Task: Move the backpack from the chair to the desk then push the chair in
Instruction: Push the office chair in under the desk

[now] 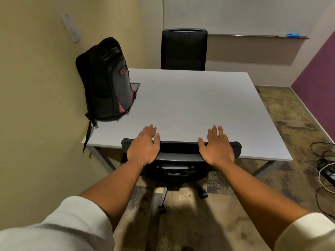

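A black backpack (pixel 107 80) with red trim stands upright on the left side of the white desk (pixel 195 105), leaning against the wall. A black office chair (pixel 181 156) sits at the desk's near edge, its seat under the top and its backrest touching the edge. My left hand (pixel 145 145) lies flat on the left end of the backrest top, fingers spread. My right hand (pixel 217 145) rests flat on the right end, fingers apart too. Neither hand grips anything.
A second black chair (pixel 184 49) stands at the far side of the desk. Cables and a power strip (pixel 326 171) lie on the carpet at the right. A whiteboard ledge (pixel 253 35) runs along the back wall. A yellow wall borders the left.
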`<action>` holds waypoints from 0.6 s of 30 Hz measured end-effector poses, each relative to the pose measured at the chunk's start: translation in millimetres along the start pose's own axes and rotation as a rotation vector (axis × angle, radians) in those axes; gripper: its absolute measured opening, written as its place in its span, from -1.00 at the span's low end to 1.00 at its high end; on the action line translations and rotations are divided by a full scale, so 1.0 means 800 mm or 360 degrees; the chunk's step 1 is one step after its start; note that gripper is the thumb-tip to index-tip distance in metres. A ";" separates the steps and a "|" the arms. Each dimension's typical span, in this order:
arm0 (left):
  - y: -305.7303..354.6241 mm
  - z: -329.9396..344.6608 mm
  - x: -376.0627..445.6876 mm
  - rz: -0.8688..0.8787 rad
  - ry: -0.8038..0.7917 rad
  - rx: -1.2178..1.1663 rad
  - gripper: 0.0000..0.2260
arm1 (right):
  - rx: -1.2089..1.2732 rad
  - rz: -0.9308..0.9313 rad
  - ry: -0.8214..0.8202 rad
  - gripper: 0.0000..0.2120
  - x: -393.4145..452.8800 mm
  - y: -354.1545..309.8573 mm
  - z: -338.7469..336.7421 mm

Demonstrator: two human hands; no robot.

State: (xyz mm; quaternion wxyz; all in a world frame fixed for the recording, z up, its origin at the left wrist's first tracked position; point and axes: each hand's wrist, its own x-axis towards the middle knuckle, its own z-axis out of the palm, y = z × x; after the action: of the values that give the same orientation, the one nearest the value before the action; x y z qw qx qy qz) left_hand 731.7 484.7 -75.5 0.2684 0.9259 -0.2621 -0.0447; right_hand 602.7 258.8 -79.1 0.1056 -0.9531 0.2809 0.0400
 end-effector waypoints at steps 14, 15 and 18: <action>0.007 -0.005 -0.005 -0.0015 -0.0053 0.0020 -0.54 | 0.0040 -0.0035 0.0074 -0.36 -0.013 -0.007 -0.013; 0.007 -0.007 -0.004 -0.0017 -0.0048 0.0035 -0.54 | 0.0047 -0.0044 0.0088 -0.36 -0.013 -0.008 -0.016; 0.013 -0.018 -0.007 0.0013 -0.0020 0.0127 -0.54 | 0.0126 -0.0109 0.0170 -0.39 -0.018 -0.012 -0.027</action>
State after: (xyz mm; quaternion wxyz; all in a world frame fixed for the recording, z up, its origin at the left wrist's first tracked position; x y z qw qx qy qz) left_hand 725.1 487.1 -58.5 0.2297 0.9345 -0.2691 -0.0389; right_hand 596.2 269.6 -54.5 0.1295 -0.9579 0.2548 -0.0258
